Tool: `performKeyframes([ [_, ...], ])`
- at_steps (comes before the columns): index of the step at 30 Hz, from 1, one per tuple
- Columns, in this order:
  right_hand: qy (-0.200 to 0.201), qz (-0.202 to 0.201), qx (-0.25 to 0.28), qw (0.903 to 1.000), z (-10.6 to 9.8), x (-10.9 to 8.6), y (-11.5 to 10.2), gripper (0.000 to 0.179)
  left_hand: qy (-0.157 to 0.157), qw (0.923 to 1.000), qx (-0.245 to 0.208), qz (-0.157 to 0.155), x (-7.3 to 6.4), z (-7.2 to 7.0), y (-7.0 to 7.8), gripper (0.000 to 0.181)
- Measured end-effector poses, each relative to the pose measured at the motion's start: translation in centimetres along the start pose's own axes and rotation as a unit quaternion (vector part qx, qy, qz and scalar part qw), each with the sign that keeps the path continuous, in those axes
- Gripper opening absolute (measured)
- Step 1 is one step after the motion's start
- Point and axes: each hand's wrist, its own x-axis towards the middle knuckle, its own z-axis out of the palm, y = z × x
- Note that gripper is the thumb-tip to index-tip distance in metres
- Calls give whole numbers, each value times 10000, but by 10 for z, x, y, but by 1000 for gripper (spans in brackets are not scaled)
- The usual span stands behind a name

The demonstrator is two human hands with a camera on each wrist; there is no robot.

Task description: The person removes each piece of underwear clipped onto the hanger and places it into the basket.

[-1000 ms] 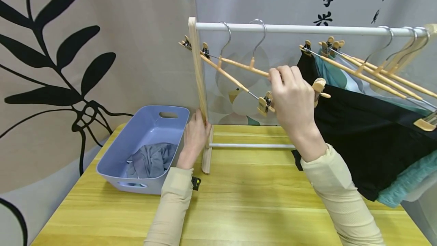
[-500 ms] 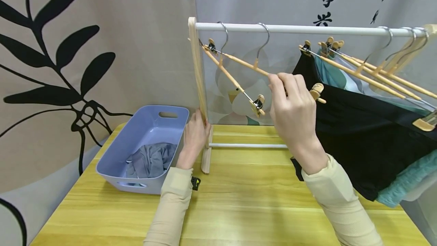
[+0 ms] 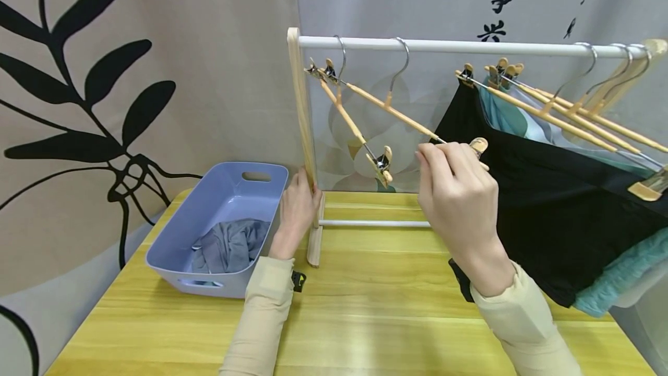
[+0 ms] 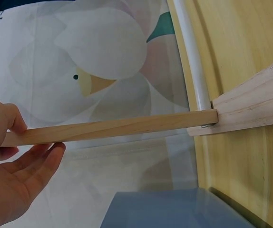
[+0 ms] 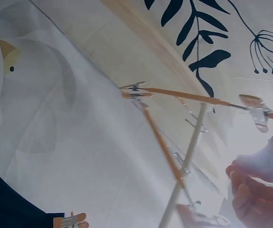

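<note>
My left hand (image 3: 299, 208) grips the wooden left post (image 3: 302, 115) of a clothes rack. In the left wrist view, thumb and fingers pinch that post (image 4: 117, 128) from both sides. My right hand (image 3: 461, 208), fingers loosely curled, overlaps the clip end of a wooden clip hanger (image 3: 388, 109) in the head view. The right wrist view shows a gap between this hand (image 5: 260, 185) and the clips, with nothing in its fingers. Another bare clip hanger (image 3: 347, 118) hangs left of it, its near clip (image 3: 382, 162) angled down.
Black trousers (image 3: 543, 196) and teal and pale garments hang from several hangers on the right of the white rail (image 3: 469, 46). A blue basket (image 3: 182, 237) holding a crumpled grey-blue garment (image 3: 229, 245) stands left of the rack on the wooden table (image 3: 376, 318).
My right hand has moved down and slightly right, away from the hanger bar. The left bare hanger's near clip has swung left. My left hand stays on the post.
</note>
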Motion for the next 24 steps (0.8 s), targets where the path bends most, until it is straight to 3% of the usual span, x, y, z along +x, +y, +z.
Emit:
performKeyframes([
  [8, 156, -275, 46, 9995, -9, -16, -1, 9, 45, 10000, 11, 19, 0, 0, 0, 47],
  [24, -460, -93, -298, 9985, -5, -51, 17, 13, -112, 9999, -10, -112, 0, 0, 1, 45],
])
